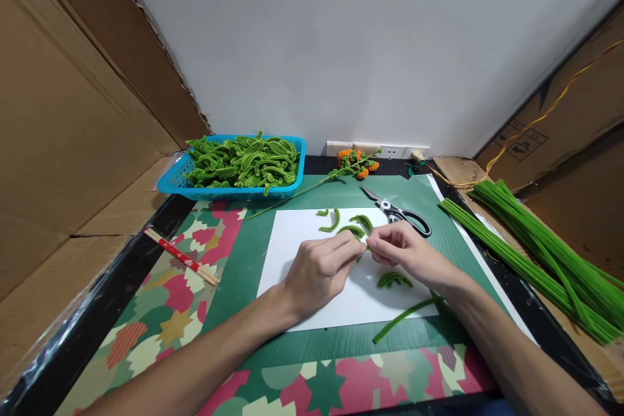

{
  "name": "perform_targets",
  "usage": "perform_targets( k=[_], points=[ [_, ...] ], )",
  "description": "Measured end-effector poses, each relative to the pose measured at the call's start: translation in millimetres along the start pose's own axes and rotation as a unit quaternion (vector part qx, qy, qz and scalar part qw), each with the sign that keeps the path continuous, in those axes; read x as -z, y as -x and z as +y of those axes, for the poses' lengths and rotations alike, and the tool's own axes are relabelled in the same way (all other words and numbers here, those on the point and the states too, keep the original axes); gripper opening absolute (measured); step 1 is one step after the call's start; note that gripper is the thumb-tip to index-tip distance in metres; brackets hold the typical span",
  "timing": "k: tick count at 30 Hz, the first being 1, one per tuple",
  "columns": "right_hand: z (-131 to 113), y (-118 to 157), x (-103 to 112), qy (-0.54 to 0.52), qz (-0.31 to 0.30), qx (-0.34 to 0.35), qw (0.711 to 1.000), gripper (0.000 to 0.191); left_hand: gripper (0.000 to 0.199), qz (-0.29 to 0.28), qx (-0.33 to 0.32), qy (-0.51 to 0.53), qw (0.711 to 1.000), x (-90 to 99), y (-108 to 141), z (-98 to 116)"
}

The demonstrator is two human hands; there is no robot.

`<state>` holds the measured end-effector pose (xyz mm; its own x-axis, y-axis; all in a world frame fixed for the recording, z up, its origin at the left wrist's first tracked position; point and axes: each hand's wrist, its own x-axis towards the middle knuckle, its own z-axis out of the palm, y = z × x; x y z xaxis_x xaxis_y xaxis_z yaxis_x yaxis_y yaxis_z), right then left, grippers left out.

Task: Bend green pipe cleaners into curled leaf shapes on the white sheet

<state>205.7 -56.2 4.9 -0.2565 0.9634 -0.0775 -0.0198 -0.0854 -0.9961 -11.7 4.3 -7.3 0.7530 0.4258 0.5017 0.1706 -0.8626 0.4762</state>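
Observation:
Over a white sheet of paper point(292, 273), my left hand point(324, 270) and my right hand point(402, 250) meet fingertip to fingertip. Both are closed in a pinch on a green fuzzy piece point(351, 231), whose curved strands show just beyond the left fingers; its lower part is mostly hidden. Around them on the paper lie a curved green piece point(361, 220), a thin bent strip point(332, 222), a tiny bit point(322, 212) and a small branched piece point(394, 280). One longer green stem point(402, 320) lies partly under my right forearm.
Scissors point(397, 209) lie behind my right hand. A blue basket point(234, 194) of green pieces stands at the back left, with an orange flower stem point(348, 166) beside it. Wrapped chopsticks point(180, 255) lie left, green stem bundles point(536, 260) right. Cardboard point(88, 78) walls the left side.

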Motion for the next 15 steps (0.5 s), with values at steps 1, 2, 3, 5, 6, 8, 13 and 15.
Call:
perform_targets(
  k=[1,2,3,5,6,8,13,15],
  points=[
    [0,1,0,-0.020,-0.005,-0.005,1.000,0.051,0.024,-0.001,-0.023,-0.030,0.999,0.9,1,-1],
    [1,1,-1,-0.040,-0.008,-0.010,0.999,0.051,0.024,-0.001,-0.043,-0.059,0.997,2.3,1,-2],
    [1,2,-1,-0.059,-0.008,-0.016,0.998,0.051,0.026,0.003,-0.062,-0.084,0.994,4.3,0,-2],
    [2,3,-3,-0.095,-0.007,-0.033,0.995,0.048,0.028,0.003,-0.106,-0.121,0.987,10.0,-2,-4],
    [2,4,-4,-0.115,-0.011,-0.046,0.992,0.046,0.028,-0.001,-0.131,-0.135,0.982,13.5,-4,-4],
    [1,4,-6,-0.155,-0.028,-0.073,0.985,0.046,0.026,-0.025,-0.183,-0.152,0.971,20.0,-8,-6],
    [-2,2,-10,-0.159,-0.031,-0.069,0.984,0.048,0.023,0.046,-0.214,-0.212,0.952,19.0,-11,-8],
    [-1,0,-14,-0.113,0.014,-0.023,0.993,0.049,0.020,0.071,-0.158,-0.171,0.970,12.7,-9,-8]
  ],
)
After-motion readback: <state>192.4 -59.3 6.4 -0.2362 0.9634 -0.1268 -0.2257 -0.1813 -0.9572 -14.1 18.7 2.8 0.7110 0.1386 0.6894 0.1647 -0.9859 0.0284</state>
